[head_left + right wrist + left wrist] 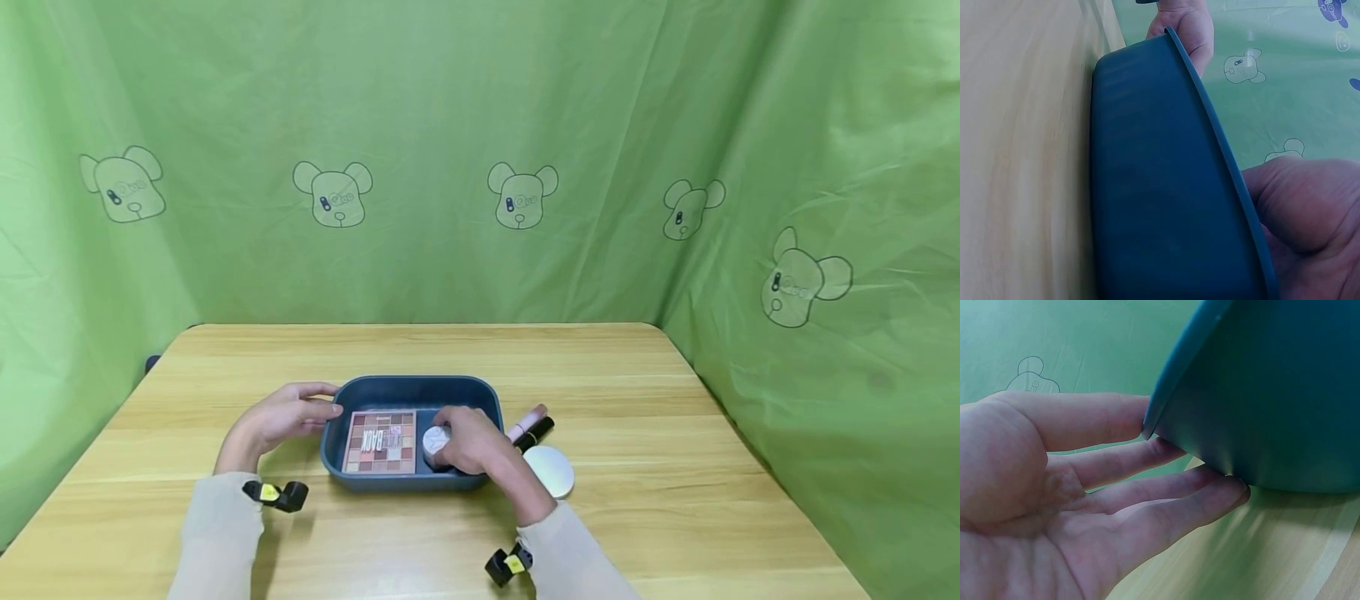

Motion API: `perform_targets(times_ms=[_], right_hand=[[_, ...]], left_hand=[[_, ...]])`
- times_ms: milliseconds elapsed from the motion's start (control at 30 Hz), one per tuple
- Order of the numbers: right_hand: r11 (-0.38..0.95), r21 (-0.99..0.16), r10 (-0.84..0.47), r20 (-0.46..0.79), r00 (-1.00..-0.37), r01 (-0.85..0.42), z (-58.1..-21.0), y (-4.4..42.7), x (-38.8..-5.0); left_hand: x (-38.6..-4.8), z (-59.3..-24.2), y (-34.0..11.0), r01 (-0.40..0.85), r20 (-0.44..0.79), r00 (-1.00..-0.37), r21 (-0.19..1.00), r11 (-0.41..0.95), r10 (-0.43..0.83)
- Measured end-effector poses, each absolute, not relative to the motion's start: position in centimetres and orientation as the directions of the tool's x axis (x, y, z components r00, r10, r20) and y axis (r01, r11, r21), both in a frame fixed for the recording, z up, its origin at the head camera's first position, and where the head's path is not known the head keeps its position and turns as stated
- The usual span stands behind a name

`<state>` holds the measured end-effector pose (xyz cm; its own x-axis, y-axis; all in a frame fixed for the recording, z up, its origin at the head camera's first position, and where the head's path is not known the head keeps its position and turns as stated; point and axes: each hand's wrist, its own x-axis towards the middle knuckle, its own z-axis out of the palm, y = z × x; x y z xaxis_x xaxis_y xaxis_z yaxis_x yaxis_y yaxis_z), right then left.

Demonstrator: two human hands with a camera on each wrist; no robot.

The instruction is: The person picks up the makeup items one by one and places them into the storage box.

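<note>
Head view: left hand (288,412) pinches the left side of the blue tray (416,388); right hand (471,440) pinches 1 round white-topped container (434,440) inside it, right of 1 palette (380,443). Left wrist view: fingers (1154,531) touch the tray's outside, thumb (1085,419) at its rim. Right wrist view: right hand's fingertips hidden behind the tray.

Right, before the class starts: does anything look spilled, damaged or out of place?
Nothing stands out: no spill or damage shows. The palette lies flat in the blue tray, and the right hand holds a small round container inside it. The pink tube, black tube and white disc lie on the table to the tray's right.
</note>
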<state>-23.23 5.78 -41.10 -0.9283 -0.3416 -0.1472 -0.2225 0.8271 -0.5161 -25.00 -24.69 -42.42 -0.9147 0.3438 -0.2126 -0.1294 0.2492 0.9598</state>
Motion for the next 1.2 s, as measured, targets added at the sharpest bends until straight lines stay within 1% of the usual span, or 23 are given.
perform_targets(times_ms=[233,700,967,1200], right_hand=[[0.813,-0.54,-0.334,-0.124,-0.934,-0.219,-41.12,5.87,-23.28],[0.804,-0.551,-0.282,-0.019,-0.959,-0.225,-41.35,5.7,-23.51],[0.811,-0.543,-0.264,-0.003,-0.964,-0.22,-41.51,5.59,-23.43],[0.804,-0.544,-0.274,0.015,-0.961,-0.238,-41.59,5.61,-23.49]], left_hand=[[-25.03,-42.46,-24.73,-0.129,-0.212,-0.915,0.96,0.249,0.344],[-25.12,-42.57,-24.8,-0.126,-0.208,-0.913,0.961,0.244,0.35],[-25.06,-42.55,-24.73,-0.127,-0.21,-0.914,0.961,0.246,0.348],[-25.03,-42.53,-24.75,-0.127,-0.21,-0.915,0.96,0.248,0.345]])
